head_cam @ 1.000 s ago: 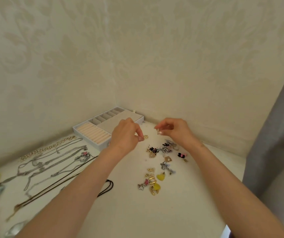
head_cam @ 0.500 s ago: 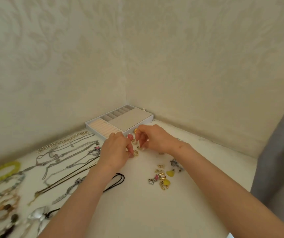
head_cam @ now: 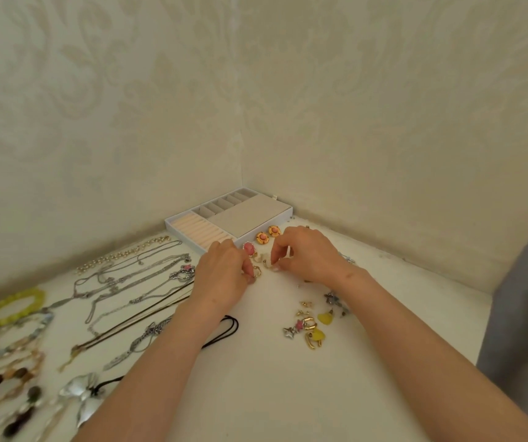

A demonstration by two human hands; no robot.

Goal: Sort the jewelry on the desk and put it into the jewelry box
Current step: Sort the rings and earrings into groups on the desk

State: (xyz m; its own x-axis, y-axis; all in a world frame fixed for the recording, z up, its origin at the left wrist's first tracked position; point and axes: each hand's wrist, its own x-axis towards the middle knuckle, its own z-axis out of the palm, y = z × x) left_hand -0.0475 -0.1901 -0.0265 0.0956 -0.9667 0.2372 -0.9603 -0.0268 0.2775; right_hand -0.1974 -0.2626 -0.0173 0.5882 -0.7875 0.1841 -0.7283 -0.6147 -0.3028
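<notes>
The white jewelry box [head_cam: 176, 222] sits open in the desk's far corner, with ring rolls and small compartments. Just in front of it lie two orange-and-gold earrings [head_cam: 267, 235] and a pink stone piece [head_cam: 249, 249]. My left hand [head_cam: 222, 275] pinches a small gold ring [head_cam: 257, 271] against the desk. My right hand [head_cam: 310, 258] pinches a small cream-and-gold piece [head_cam: 267, 262] beside it. A pile of small charms and earrings [head_cam: 312, 325] lies right of my forearms.
Several silver and gold chains [head_cam: 135, 282] stretch across the desk's left side, with a black cord [head_cam: 229, 327] near my left wrist. A yellow-green bracelet [head_cam: 10, 306], beaded bracelets and a silver bow [head_cam: 82, 397] lie at the far left. Walls close the corner; a grey curtain [head_cam: 527, 314] hangs right.
Both hands moved from above the charm pile towards the box and came down close together on the small pieces in front of it. The view shifted right and down.
</notes>
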